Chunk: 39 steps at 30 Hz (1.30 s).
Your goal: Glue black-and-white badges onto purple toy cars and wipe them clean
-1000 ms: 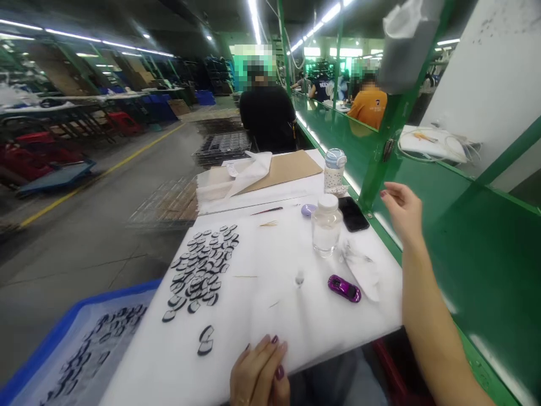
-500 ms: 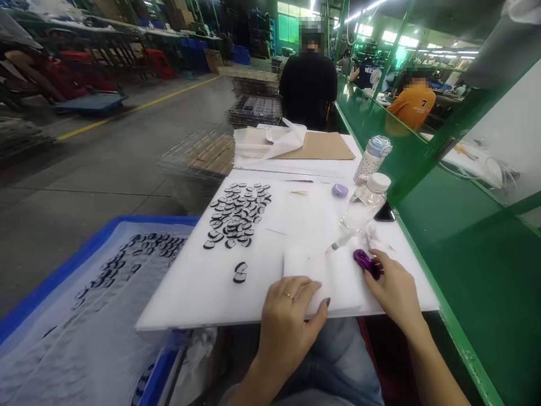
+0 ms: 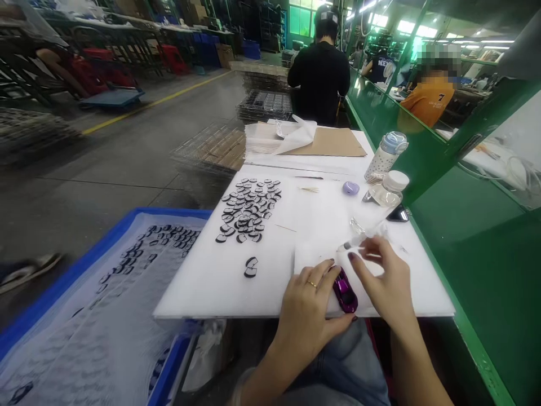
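Note:
My left hand (image 3: pixel 310 307) lies near the front edge of the white board (image 3: pixel 220 282), fingers curled round a small shiny purple toy car (image 3: pixel 345 291) with the thumb under it. My right hand (image 3: pixel 382 276) hovers just right of the car, fingers bent and apart, reaching over a thin clear dropper-like tool (image 3: pixel 359 239) on the board. Two small black-and-white pieces (image 3: pixel 251 267) lie alone left of my left hand. A patch of several such pieces (image 3: pixel 249 208) covers the board's far left part.
A clear bottle (image 3: pixel 391 192), a spotted bottle (image 3: pixel 386 155), a purple case (image 3: pixel 350 188) and a phone (image 3: pixel 399 213) stand at the right. A blue crate (image 3: pixel 105 293) with more pieces sits left. Green bench frame (image 3: pixel 465 237) runs right. People work ahead.
The purple car has moved from the right of the board to the front edge, now in my left hand. My right hand has let go of it and lifted toward the dropper.

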Each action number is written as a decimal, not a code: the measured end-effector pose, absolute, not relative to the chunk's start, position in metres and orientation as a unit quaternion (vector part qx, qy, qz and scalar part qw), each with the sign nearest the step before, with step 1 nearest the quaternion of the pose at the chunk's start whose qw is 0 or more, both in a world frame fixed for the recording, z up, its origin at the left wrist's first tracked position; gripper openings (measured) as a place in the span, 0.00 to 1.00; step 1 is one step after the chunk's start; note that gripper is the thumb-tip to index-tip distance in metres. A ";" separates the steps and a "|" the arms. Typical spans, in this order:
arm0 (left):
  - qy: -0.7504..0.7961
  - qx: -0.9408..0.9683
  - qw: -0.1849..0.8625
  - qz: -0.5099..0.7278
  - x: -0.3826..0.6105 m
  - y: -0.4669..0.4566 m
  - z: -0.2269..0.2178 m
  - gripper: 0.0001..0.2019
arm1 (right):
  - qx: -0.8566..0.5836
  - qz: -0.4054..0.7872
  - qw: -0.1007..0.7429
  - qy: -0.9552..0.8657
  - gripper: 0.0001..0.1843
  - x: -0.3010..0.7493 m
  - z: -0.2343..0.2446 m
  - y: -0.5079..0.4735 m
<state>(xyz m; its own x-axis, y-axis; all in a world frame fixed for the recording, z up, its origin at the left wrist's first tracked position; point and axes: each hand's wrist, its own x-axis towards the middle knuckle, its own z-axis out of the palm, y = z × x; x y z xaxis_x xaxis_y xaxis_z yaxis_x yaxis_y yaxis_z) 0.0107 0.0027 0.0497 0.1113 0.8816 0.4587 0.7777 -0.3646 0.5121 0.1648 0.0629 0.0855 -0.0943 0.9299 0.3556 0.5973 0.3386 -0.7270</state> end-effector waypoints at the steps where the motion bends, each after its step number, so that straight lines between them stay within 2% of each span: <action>1: 0.561 0.738 0.071 0.370 0.012 0.003 0.051 0.32 | -0.515 0.229 0.404 -0.720 0.16 0.163 0.088 0.068; 4: 0.569 0.718 0.074 0.394 0.017 0.004 0.053 0.30 | -0.433 0.336 0.436 -0.714 0.09 0.160 0.096 0.073; 7: 0.574 0.698 0.086 0.420 0.020 0.006 0.054 0.29 | -0.328 0.426 0.573 -0.618 0.07 0.158 0.095 0.075; 8: 0.575 0.692 0.092 0.426 0.020 0.007 0.055 0.28 | -0.294 0.462 0.589 -0.594 0.06 0.157 0.093 0.077; 10: 0.578 0.684 0.106 0.432 0.019 0.009 0.057 0.28 | -0.258 0.534 0.559 -0.580 0.05 0.156 0.087 0.083; 13: 0.577 0.679 0.135 0.432 0.017 0.012 0.060 0.28 | -0.252 0.590 0.497 -0.584 0.20 0.156 0.087 0.086; 16: 0.567 0.677 0.164 0.439 0.014 0.013 0.061 0.28 | -0.135 0.663 0.497 -0.543 0.33 0.161 0.099 0.077; 18: 0.565 0.672 0.173 0.445 0.013 0.014 0.062 0.27 | -0.056 0.726 0.478 -0.491 0.36 0.163 0.105 0.071; 21: 0.570 0.668 0.170 0.448 0.012 0.014 0.062 0.26 | -0.026 0.786 0.453 -0.420 0.37 0.163 0.102 0.068; 27: 0.571 0.670 0.176 0.441 0.012 0.013 0.063 0.27 | -0.003 0.810 0.443 -0.384 0.36 0.160 0.087 0.072; 39: 0.576 0.669 0.173 0.437 0.013 0.012 0.064 0.27 | -0.014 0.802 0.443 -0.399 0.36 0.156 0.089 0.069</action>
